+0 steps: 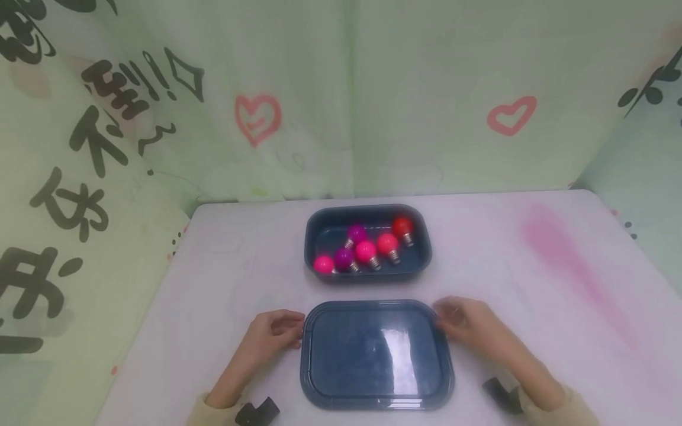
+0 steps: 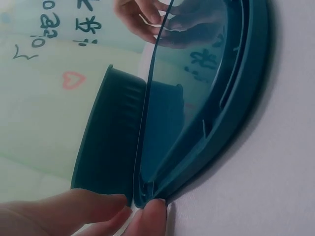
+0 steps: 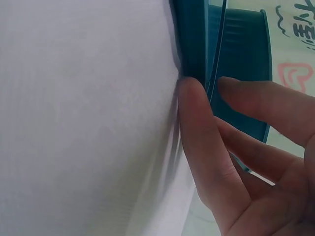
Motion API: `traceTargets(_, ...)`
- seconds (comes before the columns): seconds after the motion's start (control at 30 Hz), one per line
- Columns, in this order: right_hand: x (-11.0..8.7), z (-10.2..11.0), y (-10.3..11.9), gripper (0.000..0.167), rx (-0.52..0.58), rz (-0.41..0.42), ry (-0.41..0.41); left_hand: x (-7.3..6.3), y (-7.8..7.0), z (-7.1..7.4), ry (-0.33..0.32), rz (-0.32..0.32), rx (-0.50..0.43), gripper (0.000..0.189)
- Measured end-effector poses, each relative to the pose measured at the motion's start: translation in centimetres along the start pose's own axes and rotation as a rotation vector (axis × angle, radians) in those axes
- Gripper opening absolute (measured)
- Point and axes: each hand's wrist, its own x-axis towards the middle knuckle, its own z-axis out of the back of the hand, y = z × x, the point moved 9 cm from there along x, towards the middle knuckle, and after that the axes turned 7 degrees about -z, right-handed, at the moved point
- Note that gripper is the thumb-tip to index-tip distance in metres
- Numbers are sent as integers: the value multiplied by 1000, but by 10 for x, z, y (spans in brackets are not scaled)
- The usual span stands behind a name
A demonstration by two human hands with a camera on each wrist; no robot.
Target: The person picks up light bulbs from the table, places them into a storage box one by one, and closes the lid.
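Observation:
A dark blue rectangular plastic lid (image 1: pixel 367 355) is on the near part of the table, its panel reflecting light. My left hand (image 1: pixel 274 334) pinches its left edge near the far corner; in the left wrist view, the fingertips (image 2: pixel 156 209) meet at the rim. At the opposite far corner, my right hand (image 1: pixel 469 325) pinches the rim with thumb and forefinger, as the right wrist view shows. Just beyond the lid stands an uncovered dark blue box (image 1: pixel 367 277). Inside it lie several round bulbs with metal screw bases, including a red bulb (image 1: pixel 402 226), a pink bulb (image 1: pixel 366 251) and a purple bulb (image 1: pixel 356 234).
The white table (image 1: pixel 240 254) carries a pink smear (image 1: pixel 554 242) on its right side. Pale green curtains (image 1: pixel 426 77) with painted hearts and black lettering hang behind and at the sides. Dark devices, such as the one at the left wrist (image 1: pixel 258 412), sit by both sleeves.

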Motion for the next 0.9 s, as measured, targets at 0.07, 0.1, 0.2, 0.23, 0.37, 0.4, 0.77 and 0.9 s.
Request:
traceTargets(0.07,0,0,1,24,-13,17,-6,0,0,0,-9,-2,-7,35)
traceTargets(0.1,0,0,1,24,-19,21,-7,0,0,0,-14,-4,-8,36)
traceTargets(0.2,0,-1,-1,25,-19,16,2,0,-1,-1,-21,-8,-4,41)
traceTargets(0.23,0,-1,-1,25,-20,12,5,0,-1,-1,-21,-8,0,43)
traceTargets(0.37,2,-2,-3,26,-21,3,13,-1,-2,-3,-22,-7,-17,44)
traceTargets(0.4,2,-2,-3,26,-22,2,13,-1,-2,-3,-26,-9,-20,44)
traceTargets(0.77,5,-2,-5,28,-38,-6,10,0,1,-3,-54,8,-37,42)
traceTargets(0.9,5,-1,-4,28,-45,-3,-4,0,1,-3,-49,0,-76,42)
